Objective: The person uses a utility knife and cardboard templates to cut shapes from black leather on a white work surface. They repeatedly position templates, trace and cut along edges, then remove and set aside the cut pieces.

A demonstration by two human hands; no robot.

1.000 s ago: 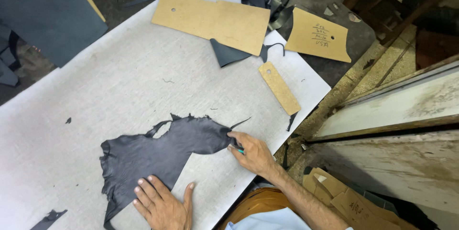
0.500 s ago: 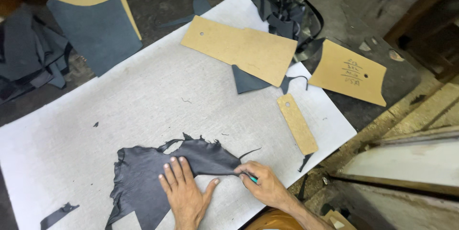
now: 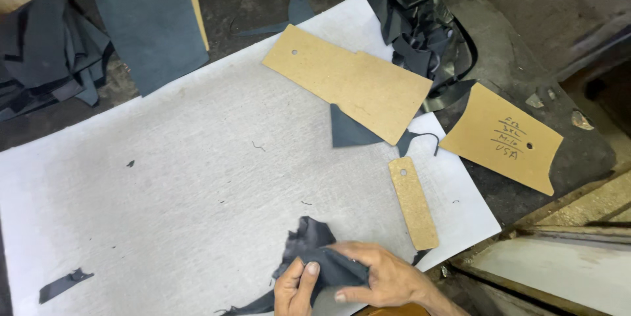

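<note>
- Dark leather scrap (image 3: 314, 250), one crumpled piece, sits at the near edge of the white cutting board (image 3: 164, 178), bunched up between both hands.
- Left hand (image 3: 294, 288) pinches the scrap from the left, thumb on top, fingers curled tight around it.
- Right hand (image 3: 384, 276) grips the scrap from the right, fingers closed over the folds, wrist coming in from the bottom edge.
- One narrow tan pattern strip (image 3: 413, 202) with a hole lies just beside the right hand.
- Two bigger tan pattern cards lie farther out: a long card (image 3: 345, 83) on the board and a written-on card (image 3: 503, 137) off the board to the right.
- One small dark snip (image 3: 62, 283) lies on the board far to the left.
- One blue-grey leather panel (image 3: 151, 27) lies past the board's far edge.
- One heap of black leather strips (image 3: 420, 33) sits at the far right corner.
- One pile of dark pieces (image 3: 46, 53) sits at the far left.
- Under it all is a dark, dusty bench (image 3: 545, 46).
</note>
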